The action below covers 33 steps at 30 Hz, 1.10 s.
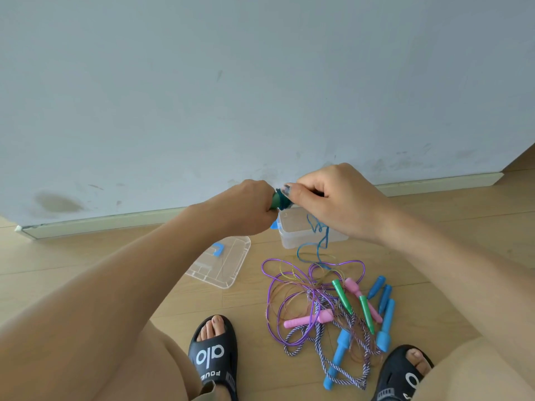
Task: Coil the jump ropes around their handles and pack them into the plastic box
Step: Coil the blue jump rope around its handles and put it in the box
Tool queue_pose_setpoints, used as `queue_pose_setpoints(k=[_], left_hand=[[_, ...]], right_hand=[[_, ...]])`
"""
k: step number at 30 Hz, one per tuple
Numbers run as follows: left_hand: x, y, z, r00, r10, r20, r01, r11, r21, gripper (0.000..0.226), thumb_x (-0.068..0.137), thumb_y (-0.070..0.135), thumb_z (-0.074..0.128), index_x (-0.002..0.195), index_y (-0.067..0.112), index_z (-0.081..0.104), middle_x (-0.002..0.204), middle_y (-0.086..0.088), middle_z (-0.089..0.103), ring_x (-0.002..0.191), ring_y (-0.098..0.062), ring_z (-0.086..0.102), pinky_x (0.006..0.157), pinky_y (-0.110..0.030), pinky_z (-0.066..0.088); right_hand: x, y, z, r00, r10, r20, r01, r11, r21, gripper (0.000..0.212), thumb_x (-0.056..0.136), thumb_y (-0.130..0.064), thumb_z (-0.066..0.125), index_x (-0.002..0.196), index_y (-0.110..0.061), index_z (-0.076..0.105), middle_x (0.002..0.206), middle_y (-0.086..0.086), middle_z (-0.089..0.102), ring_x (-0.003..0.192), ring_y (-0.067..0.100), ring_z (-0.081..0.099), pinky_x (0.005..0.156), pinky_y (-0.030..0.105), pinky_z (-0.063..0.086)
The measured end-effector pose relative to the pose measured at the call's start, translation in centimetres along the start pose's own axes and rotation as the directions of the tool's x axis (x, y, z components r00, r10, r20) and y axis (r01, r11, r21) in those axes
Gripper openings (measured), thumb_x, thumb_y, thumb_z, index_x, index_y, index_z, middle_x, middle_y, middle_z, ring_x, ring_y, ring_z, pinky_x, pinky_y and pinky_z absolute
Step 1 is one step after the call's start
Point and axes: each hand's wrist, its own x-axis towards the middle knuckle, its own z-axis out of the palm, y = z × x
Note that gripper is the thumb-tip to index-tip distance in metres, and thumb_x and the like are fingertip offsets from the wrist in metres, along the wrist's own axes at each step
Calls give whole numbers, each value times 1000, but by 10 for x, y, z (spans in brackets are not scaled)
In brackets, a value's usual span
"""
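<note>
**Blue rope being wound on a green handle above the open box**

A green handle is gripped in the left hand, whose fingers are curled fully round it, so that the handle serves as a fixed spool. The right hand is closed at the handle's tip, with thumb and fingertips pinching the dark blue coil already laid there; the grip appears chosen to keep the turns from slipping. Whether a second handle is enclosed in either fist cannot be told.

The unwound remainder, a thin blue rope, hangs from under the right hand across the front of the clear plastic box and trails to the wooden floor. The work is held directly above the box, presumably so the finished bundle can be dropped in. The box lid, with its blue latch, lies on the floor just left of the box.

Nearer the feet, a tangled pile of ropes is left uncoiled: purple cord, a striped braided rope, and pink, green and blue handles. The task is judged to be at an early stage.
</note>
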Motion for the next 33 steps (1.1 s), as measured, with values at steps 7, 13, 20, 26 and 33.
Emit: queue_pose_setpoints(k=[7, 13, 20, 26, 33], left_hand=[[-13, 21, -3, 982, 183, -48, -164, 949, 269, 29, 95, 26, 43, 69, 18, 35, 61, 1, 36, 57, -24, 43, 52, -32, 30], [-23, 23, -5, 948, 295, -116, -279, 950, 137, 18, 91, 29, 50, 79, 16, 49, 57, 0, 40, 57, -26, 46, 54, -36, 40], [-37, 21, -11, 964, 263, -40, -265, 934, -240, 15, 93, 25, 53, 89, 10, 52, 62, 1, 50, 55, -13, 45, 57, -28, 38], [-36, 6, -25, 976, 176, -131, -210, 925, -318, 19, 97, 29, 55, 86, 16, 48, 67, 9, 46, 60, -6, 43, 56, -16, 33], [-18, -19, -9, 967, 199, -159, -199, 980, 15, 25, 98, 28, 49, 79, 12, 44, 79, 0, 43, 71, -22, 46, 67, -32, 37]], right_hand=[[19, 16, 1, 996, 62, -67, -61, 998, 14, 58, 97, -45, 54, 57, -15, 25, 53, -2, 20, 52, 14, 19, 53, 33, 20], [28, 26, 1, 978, 118, 169, -158, 956, 247, 56, 99, -40, 57, 59, -11, 31, 55, 2, 24, 50, 14, 20, 47, 25, 18], [26, 30, 13, 939, 217, 266, -329, 790, 518, 64, 97, -44, 59, 64, 8, 40, 63, 12, 32, 58, 25, 26, 55, 34, 20], [24, 28, 37, 833, 482, 271, -551, 678, 487, 33, 86, -7, 35, 56, -21, 36, 48, -4, 29, 42, 12, 17, 41, 20, 16], [5, 10, 59, 866, 488, 106, -497, 826, 266, 42, 101, -27, 38, 65, -8, 48, 60, 8, 48, 59, 23, 38, 58, 30, 30]])
